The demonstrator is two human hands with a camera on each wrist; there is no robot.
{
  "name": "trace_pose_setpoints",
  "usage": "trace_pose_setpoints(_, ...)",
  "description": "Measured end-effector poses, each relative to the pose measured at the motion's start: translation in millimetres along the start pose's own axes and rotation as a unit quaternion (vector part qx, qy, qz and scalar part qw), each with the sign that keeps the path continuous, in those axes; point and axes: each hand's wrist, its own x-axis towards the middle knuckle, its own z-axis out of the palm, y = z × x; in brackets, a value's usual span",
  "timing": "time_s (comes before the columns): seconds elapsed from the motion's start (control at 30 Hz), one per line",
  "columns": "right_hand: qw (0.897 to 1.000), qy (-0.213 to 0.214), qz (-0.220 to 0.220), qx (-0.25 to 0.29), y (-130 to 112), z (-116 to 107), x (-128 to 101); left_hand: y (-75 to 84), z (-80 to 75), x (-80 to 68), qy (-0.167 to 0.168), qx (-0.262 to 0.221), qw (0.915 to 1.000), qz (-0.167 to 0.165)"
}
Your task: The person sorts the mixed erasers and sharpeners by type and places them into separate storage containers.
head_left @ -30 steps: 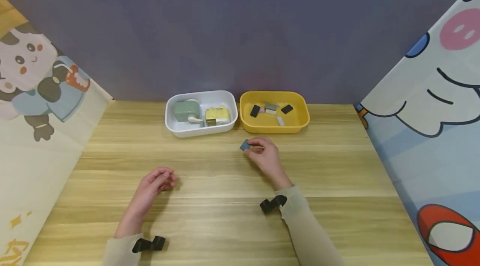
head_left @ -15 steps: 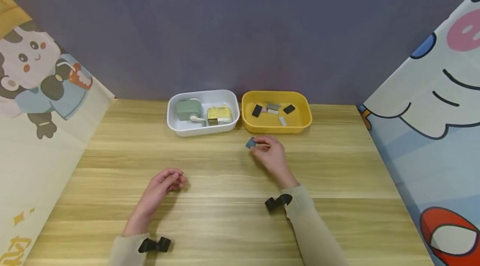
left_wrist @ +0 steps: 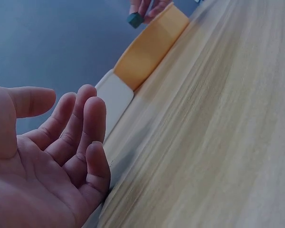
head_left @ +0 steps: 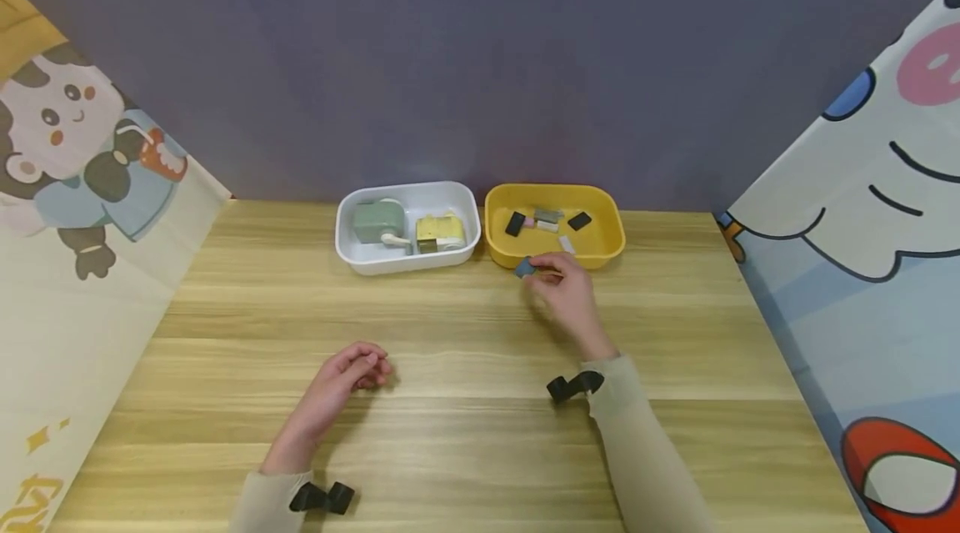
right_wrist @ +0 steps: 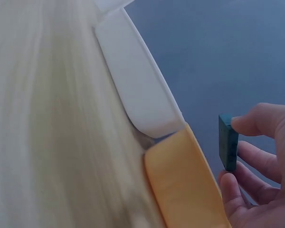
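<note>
A small dark teal rectangular block [head_left: 525, 267] is pinched between the thumb and fingers of my right hand [head_left: 567, 291], at the front rim of the yellow bin [head_left: 604, 258]. In the right wrist view the block [right_wrist: 227, 142] stands on edge between thumb and fingertips, above the bin's rim. My left hand [head_left: 352, 374] hangs loosely curled with nothing in it, near the table surface in front of the white bin [head_left: 408, 265]. The left wrist view shows its palm and relaxed fingers.
Inside the yellow bin lie several small blocks, among them a black one [head_left: 515, 223], another black block [head_left: 580, 220] and a white one [head_left: 567, 244]. The white bin beside it holds a green boxy object [head_left: 372, 222] and a yellow one [head_left: 439, 228]. A dark wall [head_left: 480, 57] rises behind.
My right hand has carried the teal block right and away from me, from over the table to the yellow bin's front rim. My left hand has drifted slightly right in view.
</note>
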Motion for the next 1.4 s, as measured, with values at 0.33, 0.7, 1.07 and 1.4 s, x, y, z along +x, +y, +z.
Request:
trace_pose_setpoints(0.33,0.999,0.005,0.016,-0.046,16,-18,29,2.3,0.5,-0.4,0.011,0.007,0.9999,0.004)
trace_pose_setpoints(0.7,0.996,-0.024,0.038,-0.079,28,-29,61,-0.2,-16.3,-0.2,0.042,0.015,0.9990,0.007)
trace_pose_setpoints(1.07,0.990,-0.038,0.062,-0.124,32,-32,90,1.5,-31.4,-4.8,0.069,0.006,0.9974,0.017)
trace_pose_setpoints(1.4,0.988,-0.066,0.089,-0.110,38,-26,112,1.2,-37.0,-6.7,0.080,-0.002,0.9964,0.027)
